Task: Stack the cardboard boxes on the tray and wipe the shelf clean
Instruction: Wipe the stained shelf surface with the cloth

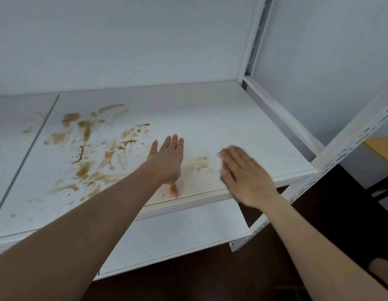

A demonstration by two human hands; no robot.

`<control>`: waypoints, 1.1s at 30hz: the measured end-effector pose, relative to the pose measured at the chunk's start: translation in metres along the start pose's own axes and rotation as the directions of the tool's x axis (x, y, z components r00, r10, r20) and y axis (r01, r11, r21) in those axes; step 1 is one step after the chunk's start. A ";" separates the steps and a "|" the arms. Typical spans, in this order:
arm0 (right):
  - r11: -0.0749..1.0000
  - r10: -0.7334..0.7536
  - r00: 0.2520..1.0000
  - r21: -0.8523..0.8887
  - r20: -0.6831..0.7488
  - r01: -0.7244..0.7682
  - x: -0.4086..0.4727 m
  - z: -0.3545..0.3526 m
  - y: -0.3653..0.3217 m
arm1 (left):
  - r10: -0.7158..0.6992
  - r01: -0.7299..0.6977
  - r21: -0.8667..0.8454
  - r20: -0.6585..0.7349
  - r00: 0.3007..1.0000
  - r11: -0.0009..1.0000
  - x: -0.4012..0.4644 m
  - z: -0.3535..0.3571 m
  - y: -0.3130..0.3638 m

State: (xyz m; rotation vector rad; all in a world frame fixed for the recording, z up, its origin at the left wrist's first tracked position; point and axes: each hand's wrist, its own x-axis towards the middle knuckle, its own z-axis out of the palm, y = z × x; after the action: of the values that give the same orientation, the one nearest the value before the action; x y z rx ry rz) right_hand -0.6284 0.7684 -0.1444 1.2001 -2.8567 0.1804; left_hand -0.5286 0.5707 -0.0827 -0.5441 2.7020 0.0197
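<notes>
**Both hands on a stained white shelf**

The white shelf [210, 118] fills the middle of the view, its front edge running from 8 o'clock up towards 3 o'clock. Brown stains [89, 148] are smeared across its left half, at about 9 to 10 o'clock from the centre, with a fainter patch [201, 164] lying between the two hands.

The left hand [167, 164] lies flat on the shelf near the front edge, fingers straight and together pointing to 12 o'clock, thumb spread out along the surface towards 6 o'clock. It holds nothing; the palm presses on the board.

The right hand [245, 177] sits at 3 o'clock from the left hand, blurred, its fingers spread and laid over a dark cloth [226, 168] that shows only as a small patch under the fingers and at the fingertips. The hand presses the cloth on the shelf just by the front edge; whether the fingers curl round it cannot be told through the blur.

A white metal post [257, 38] with holes rises at 1 o'clock, and a second one [349, 142] slants at 3 o'clock. A lower shelf [184, 233] shows at 6 o'clock. No boxes or tray are in view.
</notes>
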 end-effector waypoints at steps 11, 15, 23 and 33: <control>0.998 0.032 0.999 -0.047 0.039 -0.031 0.006 0.008 -0.063 | -0.025 0.028 -0.082 0.036 0.999 0.996 -0.017 0.004 -0.013; 0.999 -0.022 0.996 -0.043 0.091 0.026 0.011 -0.006 -0.024 | -0.039 0.045 -0.088 0.067 0.997 0.995 -0.019 0.005 -0.015; 0.972 0.228 0.970 -0.085 0.080 -0.221 0.033 0.003 -0.040 | -0.058 0.063 -0.083 0.068 0.996 0.995 -0.018 0.005 -0.018; 0.973 0.230 0.964 -0.032 0.132 -0.228 0.040 -0.006 -0.002 | -0.035 0.042 -0.154 0.049 0.998 0.987 -0.025 -0.005 -0.056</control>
State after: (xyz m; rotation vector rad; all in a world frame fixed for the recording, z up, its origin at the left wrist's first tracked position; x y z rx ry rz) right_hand -0.6554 0.7391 -0.1346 0.9088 -3.1043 0.0850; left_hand -0.4882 0.5282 -0.0650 -0.6337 2.6584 0.2308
